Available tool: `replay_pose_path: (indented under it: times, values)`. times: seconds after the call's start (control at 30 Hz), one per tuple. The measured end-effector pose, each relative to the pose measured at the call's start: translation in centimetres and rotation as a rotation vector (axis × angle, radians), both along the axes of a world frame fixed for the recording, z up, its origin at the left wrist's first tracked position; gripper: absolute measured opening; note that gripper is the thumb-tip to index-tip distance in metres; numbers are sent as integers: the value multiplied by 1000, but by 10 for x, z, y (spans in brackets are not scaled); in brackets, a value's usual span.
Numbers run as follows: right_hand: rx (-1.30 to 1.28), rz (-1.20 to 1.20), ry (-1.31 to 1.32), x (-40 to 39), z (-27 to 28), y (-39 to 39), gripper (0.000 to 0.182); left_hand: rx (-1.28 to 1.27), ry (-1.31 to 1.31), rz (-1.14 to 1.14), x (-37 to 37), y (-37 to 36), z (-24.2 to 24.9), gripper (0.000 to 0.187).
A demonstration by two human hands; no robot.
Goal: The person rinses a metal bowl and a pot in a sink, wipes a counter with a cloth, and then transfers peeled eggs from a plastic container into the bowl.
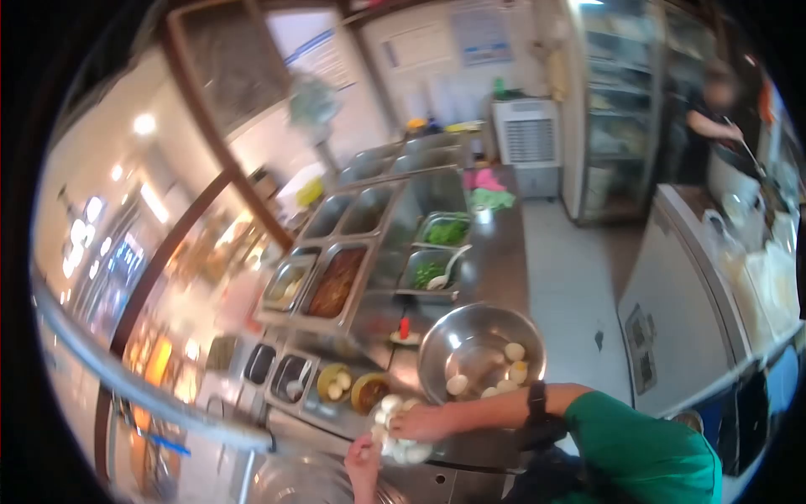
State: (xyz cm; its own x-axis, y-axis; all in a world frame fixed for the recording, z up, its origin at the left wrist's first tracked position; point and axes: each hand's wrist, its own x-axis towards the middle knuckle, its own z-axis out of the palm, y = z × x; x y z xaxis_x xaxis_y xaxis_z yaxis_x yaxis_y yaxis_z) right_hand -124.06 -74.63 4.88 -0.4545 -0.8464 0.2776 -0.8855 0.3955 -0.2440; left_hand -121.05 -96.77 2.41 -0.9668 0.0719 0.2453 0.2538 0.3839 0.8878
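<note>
A heap of pale, egg-like round pieces [410, 452] lies at the bottom centre, in a holder I cannot make out. My right hand [417, 422] rests on top of this heap, its fingers hidden among the pieces. At the heap's left edge is my left hand [363, 456], its fingers drawn together; what they hold, if anything, is too small to name. Just right of and above the hands stands a large steel bowl [437, 349] with several more round pieces inside. Two yellowish bowls [326, 395] sit left of the heap, one with pale pieces, the other with something brown.
Steel trays with red-brown food [337, 281] and chopped greens [447, 232] fill the counter ahead. A white spoon [449, 269] lies over one tray. At the right stand a white chest unit [672, 294] and, farther back, another person [714, 126]. A metal rail [143, 382] crosses the left.
</note>
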Motion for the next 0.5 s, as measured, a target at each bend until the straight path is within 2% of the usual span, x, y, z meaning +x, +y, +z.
replay_pose_path:
  times: [0.03, 0.1, 0.13, 0.23, 0.3, 0.43, 0.5]
  values:
    - [-21, -50, -4, -2, 2, 2, 25, -21, -4, -50, -6, 5, 10, 26]
    - [1, 35, 41, -1, 3, 4, 17, -572, 147, -89, 4, 12, 33, 36]
    - [-40, 42, 64, 0, 2, 5, 13, -646, 79, -91, 3, 15, 35, 44]
    - [-134, 67, 135, -3, -15, 4, 12, -724, 55, -42, 12, 28, 48, 45]
    - [-107, 53, 136, -2, -12, 8, 16, -702, 96, -58, 13, 29, 43, 45]
    - [-236, 31, -37, 4, -4, 17, 27, -710, 151, -58, 17, 37, 48, 41]
    - [-443, -153, -194, 14, 2, 28, 37, -738, 195, -33, 15, 31, 38, 38]
